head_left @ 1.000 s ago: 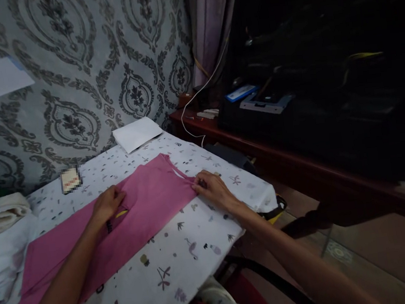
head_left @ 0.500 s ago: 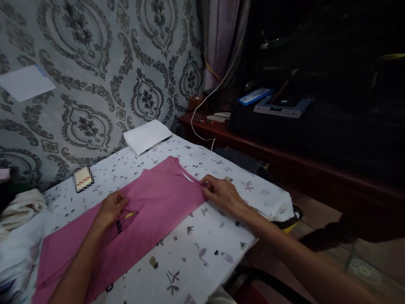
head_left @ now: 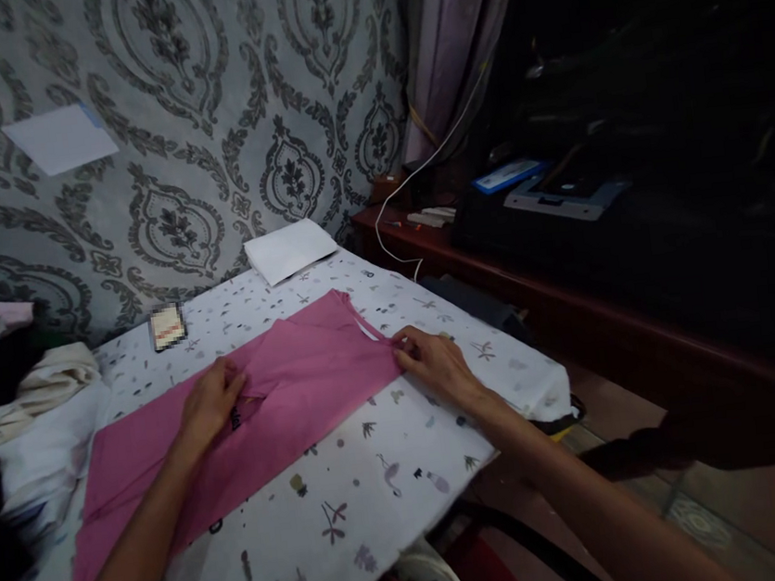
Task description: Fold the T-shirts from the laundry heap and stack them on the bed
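A pink T-shirt (head_left: 313, 374) lies folded lengthwise across the patterned white cloth (head_left: 354, 490) on the table. My left hand (head_left: 214, 399) pinches the shirt fabric near its middle, close to some dark printed lettering that is partly covered. At the neckline end on the right, my right hand (head_left: 430, 360) grips the shirt's shoulder edge between thumb and fingers. A strip of the collar's white inside shows beside that hand. The shirt's near left end runs behind my left forearm.
A phone (head_left: 169, 327) and a folded white sheet (head_left: 291, 250) lie toward the wall. Piled clothes (head_left: 38, 414) sit at the left. Beyond the table's right edge stands a dark red wooden cabinet (head_left: 437, 233) with a white cable (head_left: 387, 225).
Both hands keep hold of the pink T-shirt in nearly the same places. The fold by my left hand lies a little flatter, and the whole view has shifted slightly.
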{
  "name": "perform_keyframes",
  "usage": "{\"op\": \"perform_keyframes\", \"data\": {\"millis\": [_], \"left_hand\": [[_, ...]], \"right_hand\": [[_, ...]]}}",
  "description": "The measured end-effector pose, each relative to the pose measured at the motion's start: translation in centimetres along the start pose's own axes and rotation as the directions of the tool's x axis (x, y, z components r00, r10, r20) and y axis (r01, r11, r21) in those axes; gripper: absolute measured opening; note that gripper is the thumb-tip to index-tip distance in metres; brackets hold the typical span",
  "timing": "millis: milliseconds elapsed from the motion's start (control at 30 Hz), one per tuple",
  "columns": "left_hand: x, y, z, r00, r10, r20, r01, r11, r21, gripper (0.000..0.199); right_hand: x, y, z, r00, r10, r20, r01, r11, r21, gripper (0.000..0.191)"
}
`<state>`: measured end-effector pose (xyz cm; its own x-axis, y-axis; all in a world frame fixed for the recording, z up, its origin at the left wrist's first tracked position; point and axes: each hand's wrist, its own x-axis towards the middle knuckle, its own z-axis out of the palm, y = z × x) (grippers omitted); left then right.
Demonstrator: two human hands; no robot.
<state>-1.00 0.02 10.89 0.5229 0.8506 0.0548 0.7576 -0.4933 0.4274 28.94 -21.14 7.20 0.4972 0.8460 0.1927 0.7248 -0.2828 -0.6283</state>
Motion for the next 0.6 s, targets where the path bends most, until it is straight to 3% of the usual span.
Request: {"op": "perform_keyframes", "data": {"millis": [67, 133, 233, 367, 600], "left_hand": [[-1.7, 1.5, -0.3, 0.996, 0.05, -0.073, -0.032, 0.974, 0.224, 0.034], [-3.4, 2.6, -0.3, 0.997, 0.07, -0.024, -0.058, 0.945, 0.323, 0.039], [-5.4, 3.1, 0.2, 0.991, 0.068, 0.113, -0.091, 0.973, 0.214, 0.044], [-6.0, 2.2, 0.6, 0.985, 0.08, 0.152, -0.093, 0.993, 0.074, 0.04], [-6.0, 0.9, 0.3, 0.976, 0.047, 0.214, -0.062, 0.996, 0.065, 0.025]], "right_hand": [[-0.1, 0.0, -0.1, 1.0, 0.011, 0.005, -0.011, 1.0, 0.004, 0.019], [-0.2, -0.1, -0.2, 1.0, 0.0, 0.005, 0.0, 1.0, 0.012, 0.018], [-0.3, -0.2, -0.3, 1.0, -0.016, 0.012, 0.016, 1.0, 0.017, 0.019], [-0.4, -0.2, -0.2, 1.0, -0.009, 0.02, 0.009, 1.0, -0.004, 0.02], [-0.4, 0.1, 0.2, 1.0, -0.025, -0.014, 0.025, 1.0, -0.003, 0.018]]}}
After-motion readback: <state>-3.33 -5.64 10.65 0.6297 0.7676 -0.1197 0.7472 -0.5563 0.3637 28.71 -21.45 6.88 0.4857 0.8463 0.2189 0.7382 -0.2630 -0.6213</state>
